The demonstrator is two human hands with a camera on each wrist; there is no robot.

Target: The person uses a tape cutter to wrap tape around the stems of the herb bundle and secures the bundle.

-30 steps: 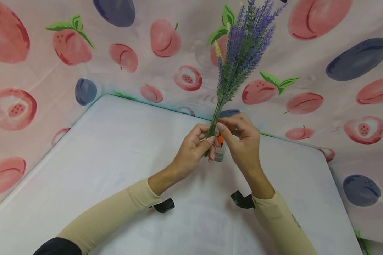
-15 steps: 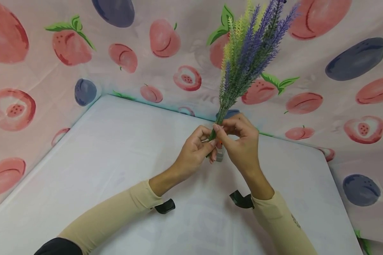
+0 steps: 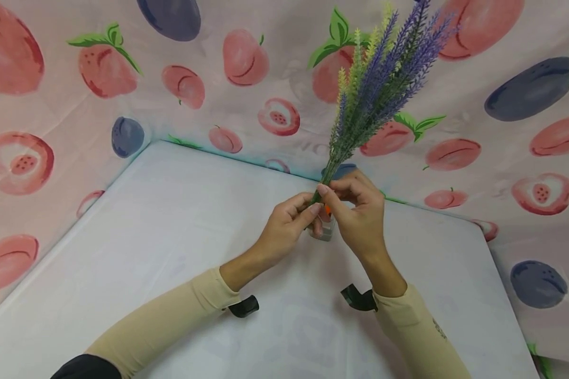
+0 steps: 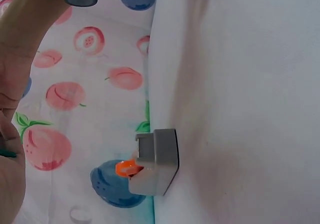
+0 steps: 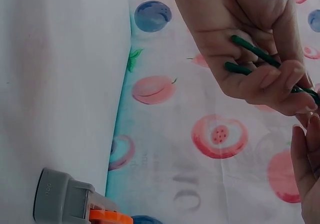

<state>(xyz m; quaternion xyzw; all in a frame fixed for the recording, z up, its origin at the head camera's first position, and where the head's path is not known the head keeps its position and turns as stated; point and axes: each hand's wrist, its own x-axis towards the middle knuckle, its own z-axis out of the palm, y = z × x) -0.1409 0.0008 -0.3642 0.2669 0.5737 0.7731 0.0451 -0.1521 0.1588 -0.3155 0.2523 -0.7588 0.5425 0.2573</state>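
Observation:
A bunch of lavender sprigs [image 3: 376, 89], purple with some yellow ones on the left side, stands tilted up to the right over the table. My left hand [image 3: 289, 221] grips the lower stems between thumb and fingers. Just above that grip, the thumb and fingers of my right hand [image 3: 360, 218] pinch the bunch. In the right wrist view, green stem ends [image 5: 255, 50] stick out past the curled fingers of the left hand. The right hand [image 5: 309, 156] shows there only at the edge.
Behind the hands, a grey block-shaped holder [image 4: 162, 159] with an orange piece [image 4: 127, 168] stands on the white table [image 3: 180, 210], near its back edge. A fruit-printed cloth [image 3: 194, 47] hangs around the table. Black wrist mounts [image 3: 359, 297] jut from the sleeves.
The lavender has turned in the hands, so more yellow sprigs show, and its top has leaned to the right. The right thumb has moved slightly left onto the stems.

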